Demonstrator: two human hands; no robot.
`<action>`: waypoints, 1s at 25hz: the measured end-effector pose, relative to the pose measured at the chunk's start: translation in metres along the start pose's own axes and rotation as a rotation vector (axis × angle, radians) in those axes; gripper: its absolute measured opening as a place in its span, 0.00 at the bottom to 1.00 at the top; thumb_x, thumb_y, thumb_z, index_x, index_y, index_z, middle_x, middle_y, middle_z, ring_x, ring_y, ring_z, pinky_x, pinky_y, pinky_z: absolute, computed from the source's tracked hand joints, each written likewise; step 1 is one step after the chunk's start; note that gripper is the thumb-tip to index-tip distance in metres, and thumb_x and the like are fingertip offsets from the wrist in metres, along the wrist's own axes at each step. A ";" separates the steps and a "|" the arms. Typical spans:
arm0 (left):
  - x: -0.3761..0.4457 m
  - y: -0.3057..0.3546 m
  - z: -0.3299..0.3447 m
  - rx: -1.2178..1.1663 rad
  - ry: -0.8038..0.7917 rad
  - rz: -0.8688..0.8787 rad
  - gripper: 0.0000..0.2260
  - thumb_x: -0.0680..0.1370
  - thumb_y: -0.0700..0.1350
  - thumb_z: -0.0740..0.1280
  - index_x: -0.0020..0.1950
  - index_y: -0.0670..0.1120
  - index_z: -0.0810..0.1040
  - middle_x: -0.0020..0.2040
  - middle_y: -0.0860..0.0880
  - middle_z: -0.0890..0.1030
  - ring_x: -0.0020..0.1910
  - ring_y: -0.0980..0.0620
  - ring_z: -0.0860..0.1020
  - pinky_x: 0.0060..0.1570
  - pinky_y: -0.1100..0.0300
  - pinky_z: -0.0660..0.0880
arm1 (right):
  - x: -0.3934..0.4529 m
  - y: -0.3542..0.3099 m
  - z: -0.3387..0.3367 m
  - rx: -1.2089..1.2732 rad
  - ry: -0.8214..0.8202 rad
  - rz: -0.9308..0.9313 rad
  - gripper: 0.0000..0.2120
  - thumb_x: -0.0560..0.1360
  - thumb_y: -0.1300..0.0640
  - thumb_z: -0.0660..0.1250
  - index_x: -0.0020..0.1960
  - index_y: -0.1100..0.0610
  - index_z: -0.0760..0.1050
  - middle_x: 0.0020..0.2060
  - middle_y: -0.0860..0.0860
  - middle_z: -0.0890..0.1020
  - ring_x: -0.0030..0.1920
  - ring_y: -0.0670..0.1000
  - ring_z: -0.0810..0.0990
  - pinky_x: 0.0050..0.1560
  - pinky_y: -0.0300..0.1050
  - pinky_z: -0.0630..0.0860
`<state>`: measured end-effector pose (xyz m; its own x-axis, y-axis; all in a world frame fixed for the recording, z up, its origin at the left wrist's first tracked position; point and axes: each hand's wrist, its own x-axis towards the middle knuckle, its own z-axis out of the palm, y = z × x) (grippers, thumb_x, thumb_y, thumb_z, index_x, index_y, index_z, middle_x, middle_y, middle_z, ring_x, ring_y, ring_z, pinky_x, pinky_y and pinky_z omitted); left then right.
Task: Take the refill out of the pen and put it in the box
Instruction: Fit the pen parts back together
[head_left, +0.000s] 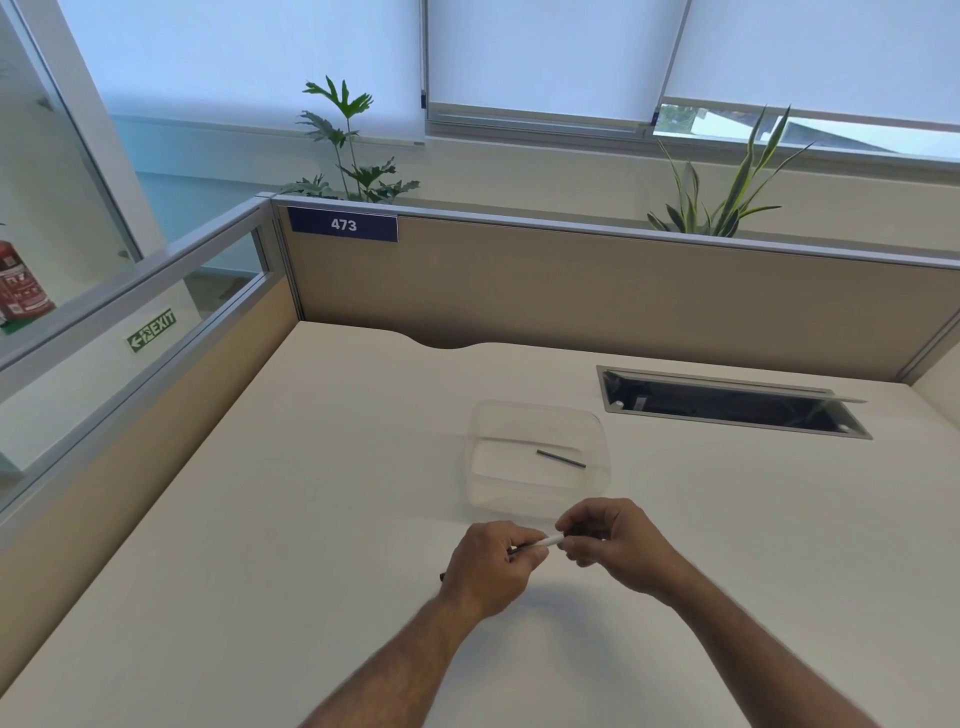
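Both of my hands hold a white pen (549, 541) just above the desk, in front of a clear plastic box (597, 431). My left hand (491, 564) is closed around the pen's rear part, and a dark tip pokes out below that fist. My right hand (610, 540) pinches the pen's other end with its fingertips. Most of the pen is hidden by my fingers. Inside the box lies a thin dark refill (561, 459), slanted across the floor of the box. The box sits a short way beyond my hands.
The cream desk (311, 493) is walled by beige partitions (623, 291) at the back and left. An open cable hatch (727, 402) is sunk into the desk at the back right. Plants stand behind the partition.
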<state>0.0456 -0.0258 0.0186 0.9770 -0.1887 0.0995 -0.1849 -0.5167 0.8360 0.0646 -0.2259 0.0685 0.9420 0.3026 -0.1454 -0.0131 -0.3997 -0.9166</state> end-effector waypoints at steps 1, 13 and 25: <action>0.000 0.000 0.000 0.004 0.000 -0.001 0.09 0.75 0.52 0.69 0.55 0.57 0.84 0.39 0.57 0.83 0.37 0.57 0.78 0.39 0.57 0.77 | -0.001 0.000 0.000 -0.013 -0.006 0.003 0.07 0.72 0.68 0.73 0.49 0.61 0.82 0.40 0.62 0.85 0.37 0.52 0.83 0.41 0.47 0.82; 0.000 0.002 0.002 -0.011 -0.017 -0.017 0.08 0.75 0.50 0.69 0.52 0.55 0.85 0.40 0.55 0.85 0.38 0.55 0.79 0.40 0.55 0.78 | -0.002 0.018 0.002 0.026 0.068 -0.015 0.05 0.72 0.64 0.75 0.44 0.55 0.84 0.35 0.56 0.87 0.38 0.54 0.86 0.41 0.48 0.83; 0.000 0.003 -0.007 -0.045 -0.232 -0.028 0.12 0.79 0.53 0.64 0.39 0.54 0.83 0.33 0.52 0.83 0.35 0.57 0.79 0.41 0.56 0.77 | -0.007 0.024 0.008 -0.140 0.058 -0.103 0.06 0.74 0.59 0.73 0.41 0.50 0.85 0.33 0.50 0.86 0.34 0.48 0.83 0.38 0.43 0.81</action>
<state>0.0461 -0.0212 0.0252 0.9301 -0.3642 -0.0468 -0.1478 -0.4880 0.8602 0.0545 -0.2306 0.0442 0.9538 0.2991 -0.0278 0.1274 -0.4867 -0.8642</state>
